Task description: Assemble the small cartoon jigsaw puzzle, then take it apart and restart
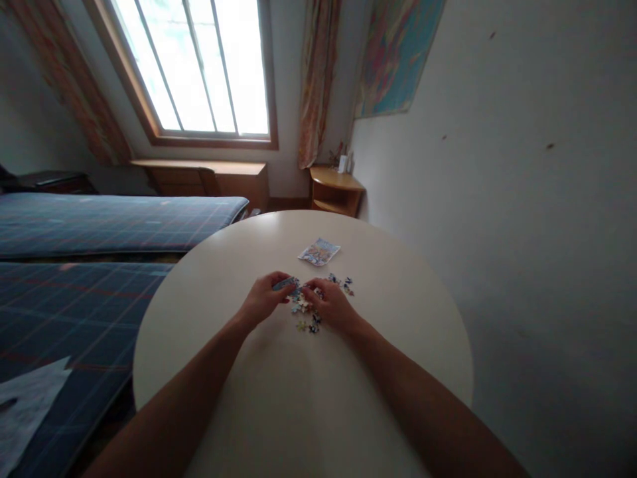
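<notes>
Meeting mid-frame, left hand is pinching a bluish puzzle piece; right hand is pressing curled fingers onto loose pieces.

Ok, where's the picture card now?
Head view: the card lies flat on the table, just beyond the puzzle pieces and the right hand.

You've open room across the near tabletop; ahead, loose puzzle pieces crowd the middle, a picture card, seemingly flat, beyond.
</notes>
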Demonstrator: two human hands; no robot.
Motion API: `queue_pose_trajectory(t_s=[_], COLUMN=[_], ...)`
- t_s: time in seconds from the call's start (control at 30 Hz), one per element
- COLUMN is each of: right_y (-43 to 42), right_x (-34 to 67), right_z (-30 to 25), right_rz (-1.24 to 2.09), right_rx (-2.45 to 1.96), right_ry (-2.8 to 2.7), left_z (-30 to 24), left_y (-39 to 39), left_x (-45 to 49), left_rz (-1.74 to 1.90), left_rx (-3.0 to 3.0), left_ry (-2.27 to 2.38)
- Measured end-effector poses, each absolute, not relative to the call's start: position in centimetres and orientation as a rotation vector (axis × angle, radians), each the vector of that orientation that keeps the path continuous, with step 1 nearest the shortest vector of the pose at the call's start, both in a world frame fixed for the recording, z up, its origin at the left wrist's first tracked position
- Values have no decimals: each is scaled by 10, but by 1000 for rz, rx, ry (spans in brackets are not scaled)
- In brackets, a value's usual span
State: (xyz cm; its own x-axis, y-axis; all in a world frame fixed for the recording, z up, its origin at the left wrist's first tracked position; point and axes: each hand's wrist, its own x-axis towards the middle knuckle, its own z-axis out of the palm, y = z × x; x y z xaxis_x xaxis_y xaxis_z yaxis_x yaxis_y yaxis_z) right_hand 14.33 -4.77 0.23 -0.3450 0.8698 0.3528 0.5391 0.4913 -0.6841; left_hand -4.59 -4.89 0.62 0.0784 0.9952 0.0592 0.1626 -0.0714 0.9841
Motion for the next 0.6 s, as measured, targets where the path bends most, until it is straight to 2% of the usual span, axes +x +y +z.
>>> queue_pose_trajectory(t_s=[0.37,0.6], right_y=[-32,-40], right_x=[148,140], right_z=[-2,2], right_rz=[338,424], right_rx=[-1438,-1255], right_ry=[-1980,-1995], left_z=[3,6], left_y=[-47,-51], left_x=[-47,-43], left_rz=[1135,1122], left_rx=[1328,1322], left_ry=[1296,1245])
